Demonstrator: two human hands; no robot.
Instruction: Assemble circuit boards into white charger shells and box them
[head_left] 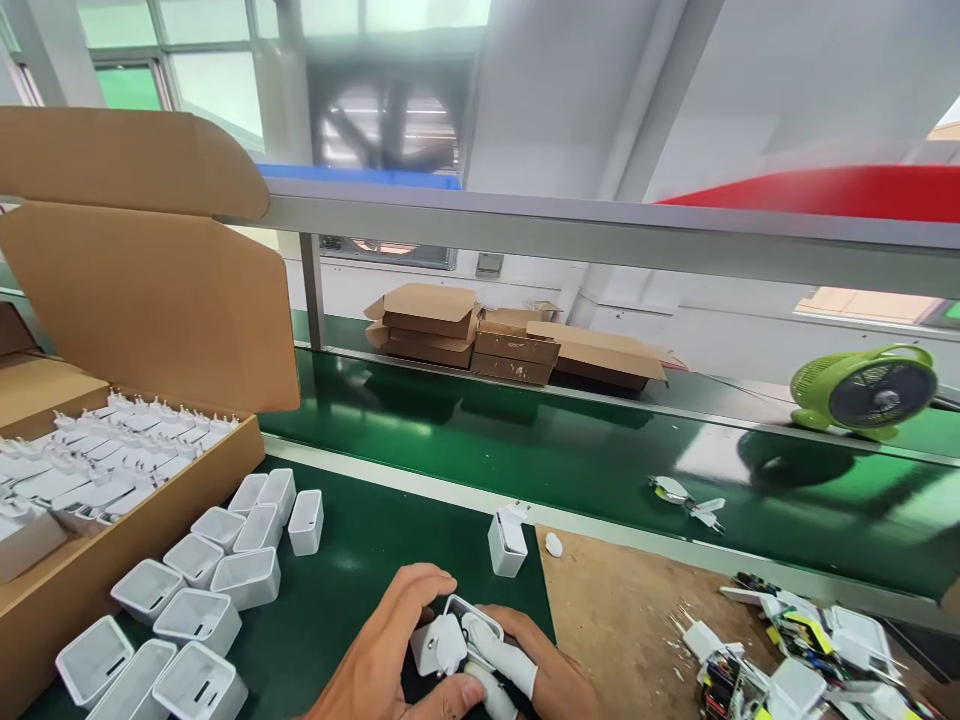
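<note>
My left hand [394, 645] is closed around a small white plastic charger part [426, 650] at the bottom middle of the head view. Opposite it, my right hand [551, 675] wears white coverings on some fingers and grips a white charger case [474, 606], its rim showing between the hands. The two pieces are close together; fingers hide where they meet. Just beyond my hands stands another white charger case [508, 548] with a plug piece on top. Several open white cases [199, 620] lie to the left of my left hand.
At left, an open cardboard box [172, 510] holds rows of white chargers. A brown board [600, 600] at right carries a pile of charger parts and circuit boards [802, 650]. Beyond run a green conveyor belt [450, 450], flat cardboard boxes [517, 350] and a green fan [862, 390].
</note>
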